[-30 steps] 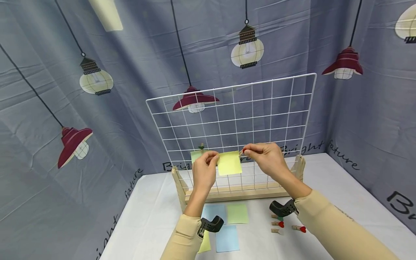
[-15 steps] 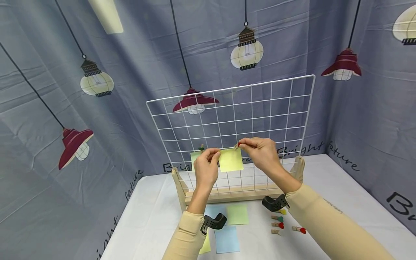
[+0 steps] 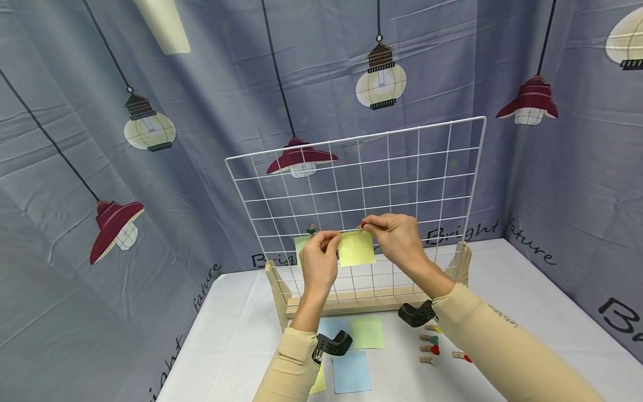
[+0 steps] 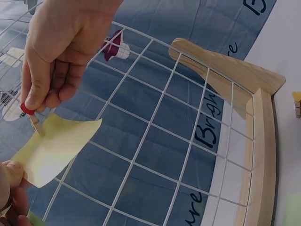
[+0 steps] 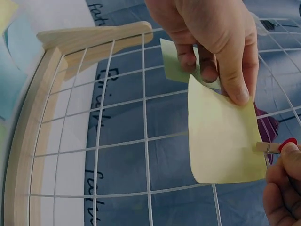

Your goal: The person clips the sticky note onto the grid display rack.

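Note:
A yellow sticky note [image 3: 356, 248] is held against the white wire grid [image 3: 417, 181]. My left hand [image 3: 318, 259] pinches the note at its upper left corner. With thumb and fingertips my right hand [image 3: 399, 237] pinches a small wooden clothespin [image 5: 266, 147] that has a red heart on its end. In both wrist views the clothespin's tip overlaps the note's top edge. Whether its jaws also take in a grid wire I cannot tell. Left of it, a pale green note [image 3: 301, 243] hangs from the grid under a clothespin with a green end [image 3: 311, 229], partly behind my left hand.
The grid stands in a wooden base [image 3: 372, 302] on a white table [image 3: 231, 318]. Blue notes [image 3: 351, 373], a green note [image 3: 368, 333] and a yellow note [image 3: 318, 382] lie in front. Several clothespins [image 3: 429, 350] lie at the right. A lamp-printed curtain [image 3: 201, 223] surrounds the table.
My right hand has moved left and slightly up, bringing the red-heart clothespin onto the note's top edge. The note and my left hand have shifted slightly up and right.

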Tool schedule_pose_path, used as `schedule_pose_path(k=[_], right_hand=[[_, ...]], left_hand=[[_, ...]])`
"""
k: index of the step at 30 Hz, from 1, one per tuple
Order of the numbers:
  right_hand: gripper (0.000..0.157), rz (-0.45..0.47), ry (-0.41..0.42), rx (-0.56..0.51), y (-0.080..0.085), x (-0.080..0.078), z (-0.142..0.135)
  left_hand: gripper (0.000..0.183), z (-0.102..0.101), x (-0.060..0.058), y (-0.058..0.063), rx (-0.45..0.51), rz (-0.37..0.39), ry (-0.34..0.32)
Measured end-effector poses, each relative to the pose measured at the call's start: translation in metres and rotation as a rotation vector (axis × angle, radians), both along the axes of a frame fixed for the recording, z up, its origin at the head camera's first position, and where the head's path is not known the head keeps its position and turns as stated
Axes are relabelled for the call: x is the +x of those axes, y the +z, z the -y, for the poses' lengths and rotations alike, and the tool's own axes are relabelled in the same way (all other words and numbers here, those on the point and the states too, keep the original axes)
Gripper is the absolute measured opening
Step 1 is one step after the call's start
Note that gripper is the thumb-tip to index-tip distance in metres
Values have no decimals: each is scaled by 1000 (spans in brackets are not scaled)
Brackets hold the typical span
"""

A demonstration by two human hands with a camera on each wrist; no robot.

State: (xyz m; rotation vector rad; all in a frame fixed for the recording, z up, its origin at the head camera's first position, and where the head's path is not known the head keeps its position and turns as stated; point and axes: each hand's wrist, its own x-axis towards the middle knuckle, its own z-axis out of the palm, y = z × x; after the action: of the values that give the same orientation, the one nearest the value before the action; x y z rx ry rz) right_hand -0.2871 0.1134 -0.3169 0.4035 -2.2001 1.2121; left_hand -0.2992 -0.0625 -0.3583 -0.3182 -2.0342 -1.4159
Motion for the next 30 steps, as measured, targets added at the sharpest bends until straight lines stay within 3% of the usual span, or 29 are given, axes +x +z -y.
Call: schedule_pose_path(k=[14, 30], right_hand=[[12, -77, -25, 120, 2, -2, 6], [21, 31, -66, 167, 5, 2, 9]], left_hand=[[7, -4, -2, -5, 38, -2, 5], [6, -8, -1, -2, 65, -20, 46]])
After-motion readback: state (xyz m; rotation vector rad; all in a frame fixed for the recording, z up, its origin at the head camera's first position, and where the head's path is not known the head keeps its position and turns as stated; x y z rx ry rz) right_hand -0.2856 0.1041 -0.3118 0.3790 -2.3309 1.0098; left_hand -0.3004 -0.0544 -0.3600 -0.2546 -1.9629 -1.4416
